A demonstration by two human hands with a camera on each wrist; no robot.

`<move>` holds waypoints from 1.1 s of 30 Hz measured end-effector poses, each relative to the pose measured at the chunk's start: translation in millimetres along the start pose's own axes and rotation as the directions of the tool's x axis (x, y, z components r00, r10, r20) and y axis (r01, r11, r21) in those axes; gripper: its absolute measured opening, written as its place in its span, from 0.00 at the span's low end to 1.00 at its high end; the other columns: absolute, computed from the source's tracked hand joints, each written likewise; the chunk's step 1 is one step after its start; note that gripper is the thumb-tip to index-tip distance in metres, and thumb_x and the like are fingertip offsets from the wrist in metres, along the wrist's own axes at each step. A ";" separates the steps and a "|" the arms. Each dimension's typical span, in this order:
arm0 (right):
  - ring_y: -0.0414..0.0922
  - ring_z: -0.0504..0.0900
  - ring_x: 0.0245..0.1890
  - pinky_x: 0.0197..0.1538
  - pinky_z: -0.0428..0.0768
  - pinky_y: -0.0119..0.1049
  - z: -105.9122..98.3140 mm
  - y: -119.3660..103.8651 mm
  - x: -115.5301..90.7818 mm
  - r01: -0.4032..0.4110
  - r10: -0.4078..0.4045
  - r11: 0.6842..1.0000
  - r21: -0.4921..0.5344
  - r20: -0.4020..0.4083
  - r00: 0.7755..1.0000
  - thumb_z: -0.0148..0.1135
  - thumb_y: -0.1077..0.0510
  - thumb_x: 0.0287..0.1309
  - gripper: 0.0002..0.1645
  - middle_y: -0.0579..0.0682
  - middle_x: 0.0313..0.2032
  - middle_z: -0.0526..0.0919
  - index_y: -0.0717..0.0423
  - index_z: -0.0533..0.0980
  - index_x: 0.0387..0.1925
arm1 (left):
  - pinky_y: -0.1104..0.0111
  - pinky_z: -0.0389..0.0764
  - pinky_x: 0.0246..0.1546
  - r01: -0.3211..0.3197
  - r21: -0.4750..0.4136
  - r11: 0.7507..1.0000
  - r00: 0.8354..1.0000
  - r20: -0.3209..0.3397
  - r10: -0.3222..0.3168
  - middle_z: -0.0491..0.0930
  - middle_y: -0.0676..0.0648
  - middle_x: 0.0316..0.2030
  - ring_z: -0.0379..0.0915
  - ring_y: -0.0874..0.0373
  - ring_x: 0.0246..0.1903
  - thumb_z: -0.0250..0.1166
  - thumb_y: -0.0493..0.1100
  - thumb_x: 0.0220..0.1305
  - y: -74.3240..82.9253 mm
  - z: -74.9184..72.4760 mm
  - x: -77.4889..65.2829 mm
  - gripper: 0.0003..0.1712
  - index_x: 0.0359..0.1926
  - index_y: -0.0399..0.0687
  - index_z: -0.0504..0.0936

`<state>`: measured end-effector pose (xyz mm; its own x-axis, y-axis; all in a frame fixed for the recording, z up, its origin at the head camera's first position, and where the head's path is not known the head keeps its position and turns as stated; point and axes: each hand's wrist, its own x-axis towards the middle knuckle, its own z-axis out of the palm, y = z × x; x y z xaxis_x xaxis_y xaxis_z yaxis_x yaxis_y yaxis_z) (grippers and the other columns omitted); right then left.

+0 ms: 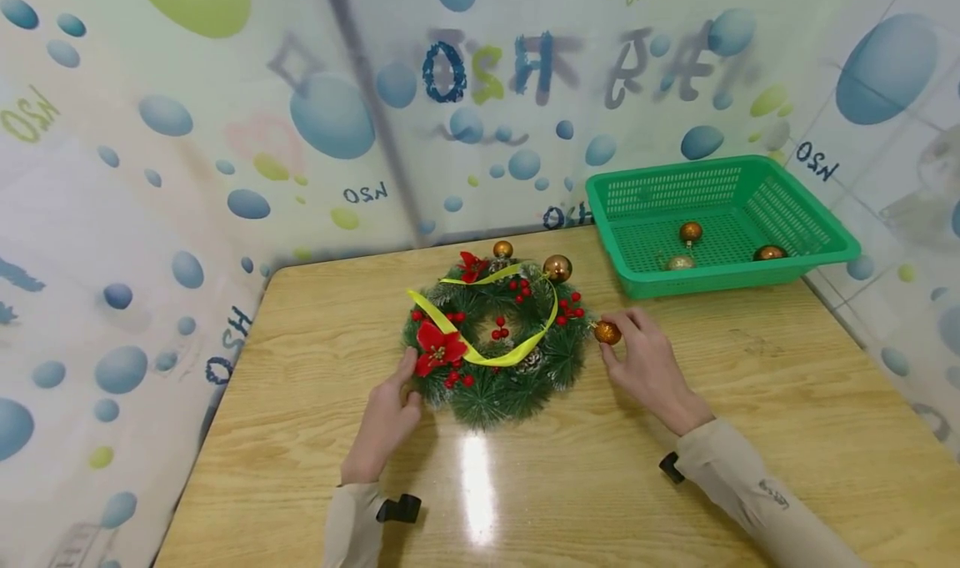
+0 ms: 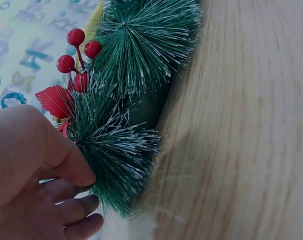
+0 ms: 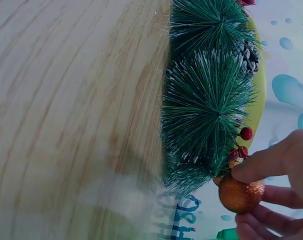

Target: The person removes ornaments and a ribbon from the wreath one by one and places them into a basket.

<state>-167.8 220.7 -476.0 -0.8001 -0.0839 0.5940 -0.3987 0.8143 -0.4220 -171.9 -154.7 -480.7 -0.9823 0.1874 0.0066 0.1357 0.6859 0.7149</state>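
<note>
A green Christmas wreath [image 1: 480, 405] lies on the table, decorated with red flowers [image 1: 439, 349], red berries, pinecones and a yellow ribbon [image 1: 517, 354]. My left hand [image 1: 386, 418] is at its left edge; in the left wrist view, thumb and fingers pinch the needle tips of the wreath [image 2: 124, 65]. With thumb and fingers, my right hand [image 1: 648, 368] holds an orange glittery Christmas ball [image 1: 607, 333] against the wreath's right side. Close up in the right wrist view, that Christmas ball [image 3: 239, 194] sits beside red berries [image 3: 246, 133]; its top is partly hidden by the thumb.
Two other balls, a shiny bronze one [image 1: 557, 268] and a gold one [image 1: 502, 249], sit at the wreath's far edge. Behind on the right, a green plastic basket [image 1: 720, 283] contains 3 balls. A patterned curtain [image 1: 480, 176] hangs behind the wooden table [image 1: 300, 434].
</note>
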 end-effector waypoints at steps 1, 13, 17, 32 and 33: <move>0.56 0.81 0.37 0.38 0.85 0.49 0.2 0.5 0.3 0.018 -0.018 1.000 -0.002 -0.012 1.000 0.74 0.73 0.42 0.23 0.63 0.39 0.81 0.70 0.80 0.45 | 0.72 0.67 0.20 -0.007 0.004 1.000 1.000 -0.006 0.007 0.54 0.42 0.78 0.62 0.56 0.25 0.53 0.28 0.65 -0.5 0.4 0.1 0.40 0.78 0.40 0.56; 0.56 0.80 0.38 0.41 0.84 0.48 2.2 7.6 0.5 0.101 -0.101 0.995 -0.008 -0.068 0.993 0.76 0.77 0.37 0.27 0.63 0.40 0.79 0.70 0.79 0.45 | 0.74 0.64 0.17 -0.017 0.001 1.000 1.000 -0.004 0.017 0.54 0.41 0.78 0.49 0.64 0.15 0.53 0.28 0.65 -1.2 1.2 -0.2 0.40 0.78 0.41 0.55; 0.57 0.79 0.38 0.41 0.83 0.49 2.4 10.4 -1.3 0.103 -0.104 0.995 -0.013 -0.080 0.991 0.75 0.77 0.38 0.26 0.64 0.39 0.79 0.71 0.78 0.44 | 0.74 0.63 0.16 0.002 -0.009 1.000 1.000 0.006 -0.002 0.53 0.43 0.78 0.46 0.65 0.12 0.52 0.29 0.66 -0.4 0.0 -0.9 0.40 0.78 0.43 0.55; 0.60 0.78 0.40 0.44 0.80 0.51 -0.5 17.5 -7.3 0.127 -0.126 0.992 -0.005 -0.124 0.984 0.75 0.78 0.37 0.25 0.64 0.40 0.79 0.70 0.78 0.43 | 0.74 0.65 0.16 0.013 -0.019 1.000 1.000 0.019 -0.012 0.51 0.45 0.79 0.48 0.65 0.13 0.52 0.29 0.65 -0.3 -0.5 -0.5 0.41 0.79 0.43 0.53; 0.60 0.78 0.40 0.44 0.80 0.51 -0.3 17.8 -7.5 0.131 -0.131 0.991 -0.008 -0.126 0.983 0.75 0.78 0.37 0.25 0.64 0.40 0.79 0.70 0.78 0.43 | 0.74 0.65 0.16 0.010 -0.018 1.000 1.000 0.019 -0.010 0.51 0.44 0.79 0.47 0.65 0.13 0.52 0.29 0.65 -0.5 -0.3 -0.6 0.41 0.79 0.43 0.53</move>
<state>-168.8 235.9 -487.8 -0.6780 -0.1162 0.7258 -0.4961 0.8009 -0.3353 -171.5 -155.4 -480.9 -0.9809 0.1939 -0.0132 0.1237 0.6751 0.7273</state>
